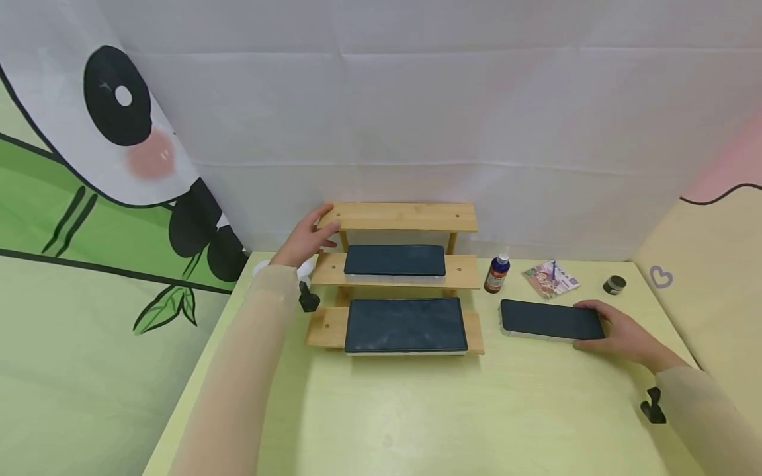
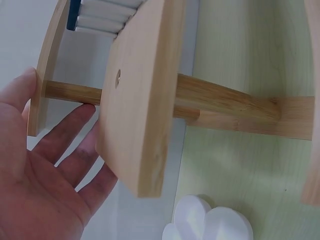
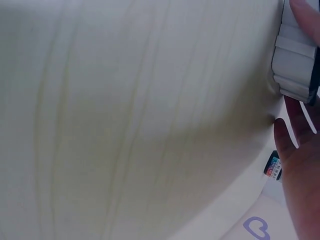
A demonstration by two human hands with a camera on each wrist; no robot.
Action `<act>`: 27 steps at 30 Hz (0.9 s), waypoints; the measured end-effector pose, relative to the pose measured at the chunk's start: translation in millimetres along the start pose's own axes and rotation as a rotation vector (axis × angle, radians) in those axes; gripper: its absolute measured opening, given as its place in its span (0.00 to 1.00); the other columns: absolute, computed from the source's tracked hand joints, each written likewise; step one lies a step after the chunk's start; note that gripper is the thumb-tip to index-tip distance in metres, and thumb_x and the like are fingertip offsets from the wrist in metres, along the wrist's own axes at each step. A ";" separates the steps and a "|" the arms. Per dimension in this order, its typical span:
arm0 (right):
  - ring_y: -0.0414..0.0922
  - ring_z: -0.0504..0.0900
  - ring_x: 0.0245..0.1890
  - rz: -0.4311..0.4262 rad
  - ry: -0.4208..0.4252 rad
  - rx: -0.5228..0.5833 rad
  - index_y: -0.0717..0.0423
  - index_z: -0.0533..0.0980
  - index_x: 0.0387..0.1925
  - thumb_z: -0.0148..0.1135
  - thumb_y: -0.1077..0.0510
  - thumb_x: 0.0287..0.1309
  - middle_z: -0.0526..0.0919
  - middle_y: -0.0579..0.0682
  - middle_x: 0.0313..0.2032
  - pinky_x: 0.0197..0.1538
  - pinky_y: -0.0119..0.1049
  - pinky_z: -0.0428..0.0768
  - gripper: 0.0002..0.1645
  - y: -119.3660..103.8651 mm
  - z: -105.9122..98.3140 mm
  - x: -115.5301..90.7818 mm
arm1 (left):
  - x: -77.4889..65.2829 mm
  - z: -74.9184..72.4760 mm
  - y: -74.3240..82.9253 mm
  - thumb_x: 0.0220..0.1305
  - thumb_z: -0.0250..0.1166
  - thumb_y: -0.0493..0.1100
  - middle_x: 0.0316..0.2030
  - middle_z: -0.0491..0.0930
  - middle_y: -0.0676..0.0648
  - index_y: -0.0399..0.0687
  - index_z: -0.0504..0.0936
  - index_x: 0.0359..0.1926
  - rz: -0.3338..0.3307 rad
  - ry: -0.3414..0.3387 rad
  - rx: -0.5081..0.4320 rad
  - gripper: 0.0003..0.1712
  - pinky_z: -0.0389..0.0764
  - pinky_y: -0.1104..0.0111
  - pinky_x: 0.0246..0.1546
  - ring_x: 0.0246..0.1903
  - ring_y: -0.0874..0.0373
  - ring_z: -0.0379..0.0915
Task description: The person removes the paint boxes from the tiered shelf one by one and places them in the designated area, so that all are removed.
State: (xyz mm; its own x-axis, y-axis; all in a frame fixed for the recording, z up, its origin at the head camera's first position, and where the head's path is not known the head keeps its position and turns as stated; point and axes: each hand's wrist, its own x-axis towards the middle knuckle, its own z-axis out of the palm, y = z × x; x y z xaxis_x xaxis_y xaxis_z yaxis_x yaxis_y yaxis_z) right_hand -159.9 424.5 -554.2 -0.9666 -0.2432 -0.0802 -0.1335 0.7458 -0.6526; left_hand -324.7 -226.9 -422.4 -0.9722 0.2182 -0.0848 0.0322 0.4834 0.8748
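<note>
A three-tier wooden shelf stand (image 1: 399,217) is against the back wall. At its top tier, my left hand (image 1: 305,239) holds the left end, thumb on the board and fingers beneath, as the left wrist view (image 2: 55,150) shows. Two flat boxes with dark blue tops and white sides rest on the stand: a smaller one (image 1: 395,260) on the middle tier, a larger one (image 1: 407,325) on the bottom tier. To the right, a third such box (image 1: 550,320) lies on the table, and my right hand (image 1: 619,332) grips its right end between thumb and fingers.
Right of the stand are a blue spray bottle (image 1: 497,272), a colourful card (image 1: 550,279) and a small dark-lidded jar (image 1: 614,285). A white rounded object (image 2: 215,222) sits behind my left wrist. Wall cloths (image 1: 440,119) border the light table (image 1: 417,416).
</note>
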 end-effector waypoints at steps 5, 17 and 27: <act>0.70 0.64 0.69 -0.024 0.043 0.010 0.58 0.67 0.73 0.85 0.45 0.50 0.69 0.65 0.70 0.67 0.61 0.65 0.55 -12.0 10.1 -23.1 | -7.9 0.9 -3.8 0.81 0.56 0.58 0.76 0.61 0.38 0.61 0.48 0.85 0.044 -0.055 -0.016 0.41 0.70 0.39 0.64 0.58 0.35 0.78; 0.43 0.72 0.65 -0.157 0.165 0.106 0.52 0.71 0.72 0.76 0.54 0.63 0.77 0.54 0.66 0.63 0.22 0.65 0.39 -92.1 35.4 -17.4 | -56.6 -2.4 -10.3 0.81 0.57 0.39 0.70 0.70 0.31 0.47 0.53 0.83 0.176 -0.056 -0.214 0.37 0.61 0.43 0.72 0.64 0.31 0.71; 0.60 0.71 0.68 -0.261 0.116 0.206 0.53 0.69 0.74 0.76 0.52 0.63 0.74 0.54 0.69 0.70 0.63 0.65 0.41 -166.8 59.1 37.5 | -64.2 8.5 -60.5 0.79 0.61 0.41 0.69 0.73 0.37 0.44 0.68 0.75 0.226 0.147 -0.208 0.29 0.70 0.54 0.66 0.66 0.43 0.69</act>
State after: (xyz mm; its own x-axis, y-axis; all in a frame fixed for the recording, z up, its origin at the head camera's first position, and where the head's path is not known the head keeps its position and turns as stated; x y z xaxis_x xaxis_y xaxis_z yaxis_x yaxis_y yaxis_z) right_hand -161.0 254.3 -492.9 -0.9258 -0.3281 0.1878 -0.3438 0.5241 -0.7792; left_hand -262.2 -262.9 -473.9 -0.9694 0.1682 0.1789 0.2175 0.2500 0.9435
